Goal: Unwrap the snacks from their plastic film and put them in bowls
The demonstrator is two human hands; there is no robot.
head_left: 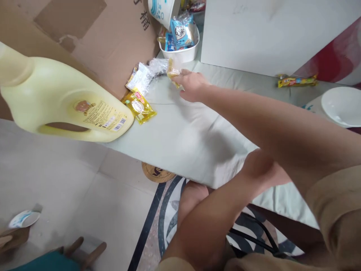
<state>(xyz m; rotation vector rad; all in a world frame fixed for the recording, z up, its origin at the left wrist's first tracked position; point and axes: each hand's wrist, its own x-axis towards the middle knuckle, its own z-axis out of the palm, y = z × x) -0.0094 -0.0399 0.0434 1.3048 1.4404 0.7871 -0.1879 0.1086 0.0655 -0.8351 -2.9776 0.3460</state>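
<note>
My right hand (194, 86) reaches across the pale cloth (186, 139), its fingertips closed on a small yellow-and-clear snack packet (170, 70). Just left of it lie clear and whitish wrapped packets (143, 78) and a flat yellow snack packet (140, 107). Behind these stands a white paper tub (184, 55) holding several packets, a light blue one (182, 32) on top. My left hand (262, 167) lies low over the cloth, partly under my right forearm; its fingers are hidden.
A large pale yellow jug (62, 98) leans in at left beside a cardboard box (113, 41). Another tub (163, 11) is tilted above the packets. At right are a white panel (254, 34), a yellow stick-shaped packet (297, 81) and a white bowl (342, 107). The cloth-covered edge drops to a tiled floor.
</note>
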